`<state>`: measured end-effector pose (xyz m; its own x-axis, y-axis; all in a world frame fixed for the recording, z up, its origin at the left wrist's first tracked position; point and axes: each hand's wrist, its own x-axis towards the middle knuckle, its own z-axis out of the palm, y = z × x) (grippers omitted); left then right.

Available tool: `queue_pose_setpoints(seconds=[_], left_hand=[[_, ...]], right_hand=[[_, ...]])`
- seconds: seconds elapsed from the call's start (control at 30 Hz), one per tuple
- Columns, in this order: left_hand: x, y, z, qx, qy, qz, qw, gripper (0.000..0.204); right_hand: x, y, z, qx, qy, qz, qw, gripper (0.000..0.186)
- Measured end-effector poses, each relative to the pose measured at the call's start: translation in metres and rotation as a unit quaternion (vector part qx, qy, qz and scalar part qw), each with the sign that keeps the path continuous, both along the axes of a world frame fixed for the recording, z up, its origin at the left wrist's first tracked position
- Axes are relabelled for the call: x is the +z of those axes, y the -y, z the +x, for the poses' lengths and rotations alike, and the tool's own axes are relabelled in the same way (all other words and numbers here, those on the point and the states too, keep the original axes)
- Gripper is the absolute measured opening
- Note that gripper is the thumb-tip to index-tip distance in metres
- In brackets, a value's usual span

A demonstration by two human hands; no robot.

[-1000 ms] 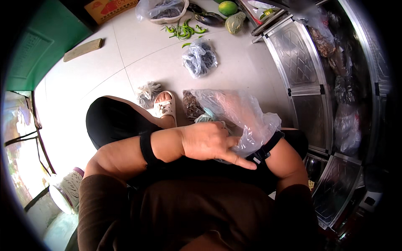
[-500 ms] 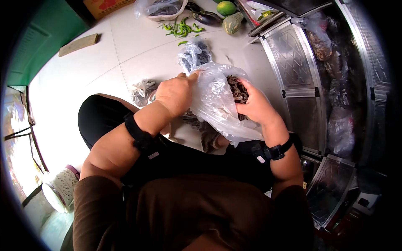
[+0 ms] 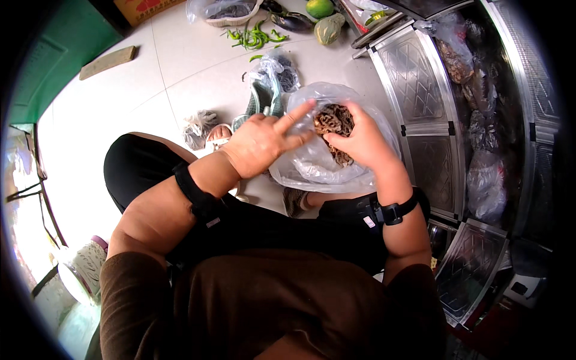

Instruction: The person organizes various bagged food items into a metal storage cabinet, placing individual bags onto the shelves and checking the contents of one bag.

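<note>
Already the clear plastic bag [image 3: 318, 165] sits open above the lap: left hand [image 3: 264, 141] pinches its rim, right hand [image 3: 360, 141] grips the brown dried stuff [image 3: 333, 120] inside; none looks taken out yet.

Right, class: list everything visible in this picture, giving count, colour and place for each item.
clear plastic bag: one, see-through, held between both hands
dried brown pieces: a clump, brown, inside the bag's mouth
green chillies: a loose pile, green, on the floor at top
aubergine: one, dark purple, top
small tied bags: two, clear with dark contents, on the floor
metal cabinet: one, silver, right
left hand: on the bag's rim
right hand: gripping the bag's opening
</note>
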<state>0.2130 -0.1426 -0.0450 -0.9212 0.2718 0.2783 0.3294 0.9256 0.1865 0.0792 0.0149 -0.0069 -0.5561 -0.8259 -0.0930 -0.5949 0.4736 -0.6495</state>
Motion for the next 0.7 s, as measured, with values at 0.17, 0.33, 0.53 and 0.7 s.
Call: queue_pose_setpoints(seconds=[0.17, 0.33, 0.53, 0.7], left_hand=[[-0.011, 0.008, -0.003, 0.112, 0.012, 0.099, 0.989, 0.025], [-0.01, 0.007, 0.0, 0.133, 0.045, 0.203, 0.969, 0.019], [-0.008, 0.009, 0.003, 0.115, 0.045, 0.255, 0.959, 0.019], [-0.004, 0.009, 0.005, 0.114, 0.042, 0.281, 0.952, 0.017]], right_hand=[[-0.003, -0.011, -0.015, -0.085, 0.184, 0.035, 0.979, 0.06], [-0.008, -0.013, -0.018, -0.119, 0.391, -0.063, 0.91, 0.055], [-0.009, -0.016, -0.023, -0.139, 0.449, -0.089, 0.878, 0.055], [-0.006, -0.015, -0.023, -0.139, 0.435, -0.085, 0.886, 0.055]])
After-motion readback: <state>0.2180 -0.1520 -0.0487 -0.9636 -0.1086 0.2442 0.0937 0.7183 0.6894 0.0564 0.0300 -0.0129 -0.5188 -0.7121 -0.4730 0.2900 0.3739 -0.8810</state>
